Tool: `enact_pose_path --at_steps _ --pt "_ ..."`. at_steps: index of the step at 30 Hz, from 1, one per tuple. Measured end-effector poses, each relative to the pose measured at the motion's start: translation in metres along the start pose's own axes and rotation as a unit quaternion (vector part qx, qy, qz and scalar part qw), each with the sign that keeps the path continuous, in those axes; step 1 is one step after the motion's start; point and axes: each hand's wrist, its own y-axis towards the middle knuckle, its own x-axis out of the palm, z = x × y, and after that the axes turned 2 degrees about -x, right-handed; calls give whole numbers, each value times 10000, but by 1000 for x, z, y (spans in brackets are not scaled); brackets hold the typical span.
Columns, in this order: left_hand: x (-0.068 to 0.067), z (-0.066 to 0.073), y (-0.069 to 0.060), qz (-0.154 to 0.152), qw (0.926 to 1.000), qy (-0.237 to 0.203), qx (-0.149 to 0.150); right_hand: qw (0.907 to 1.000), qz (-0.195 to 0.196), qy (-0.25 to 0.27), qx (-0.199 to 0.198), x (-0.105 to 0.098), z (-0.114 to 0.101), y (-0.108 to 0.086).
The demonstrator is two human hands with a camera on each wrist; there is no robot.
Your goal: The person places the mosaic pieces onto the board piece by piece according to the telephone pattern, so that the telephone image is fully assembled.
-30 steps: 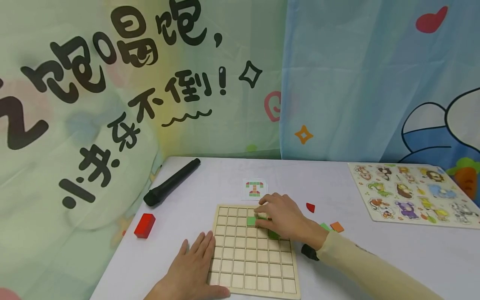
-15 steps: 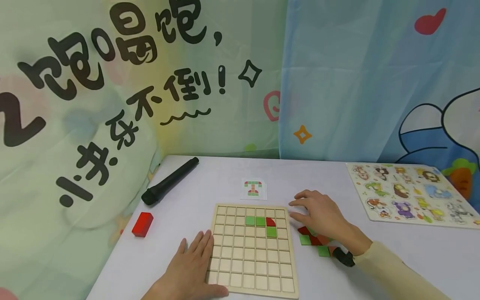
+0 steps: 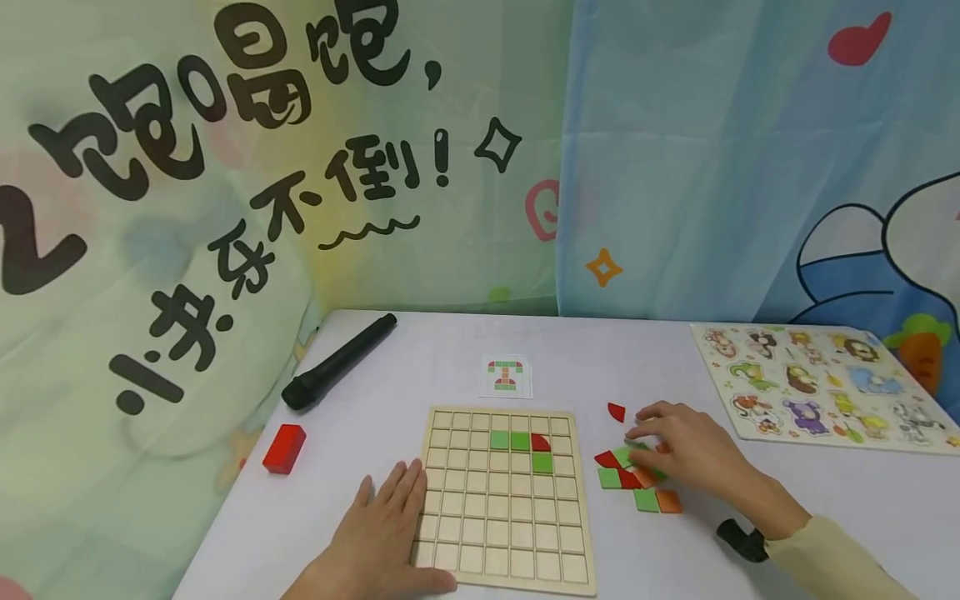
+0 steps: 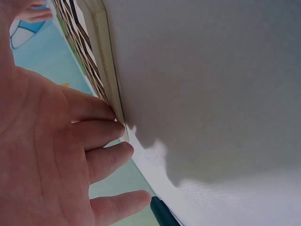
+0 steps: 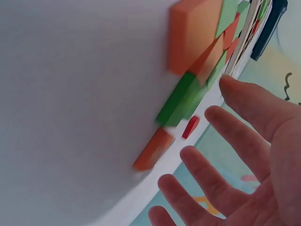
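A wooden grid board (image 3: 495, 505) lies on the table, with two green squares, a red rounded piece (image 3: 540, 442) and another green square (image 3: 542, 463) in its upper cells. My left hand (image 3: 367, 533) rests at the board's left edge, fingers straight, fingertips touching the edge in the left wrist view. Right of the board, my right hand (image 3: 701, 450) hovers over a loose pile of green, red and orange pieces (image 3: 610, 478), fingers spread and apparently holding nothing. In the right wrist view its fingers stand beside a green piece (image 5: 178, 101) and an orange piece (image 5: 154, 149).
A small pattern card (image 3: 506, 377) lies behind the board. To the left are a black microphone-shaped object (image 3: 341, 362) and a red block (image 3: 285, 449). An animal picture board (image 3: 825, 387) lies at the right. Printed curtains hang behind the table.
My right hand has left the board and moved right to the loose pieces. The red piece and green squares it covered on the board now show. My left hand stays at the board's edge.
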Motion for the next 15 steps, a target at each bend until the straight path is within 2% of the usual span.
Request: enact_pose_path --at_steps 6,15 --pt "1 0 1 5 10000 2 -13 9995 -247 -25 180 -1 11 -8" --pt "0 0 0 37 10000 -38 5 9996 -157 -116 207 1 13 -9"
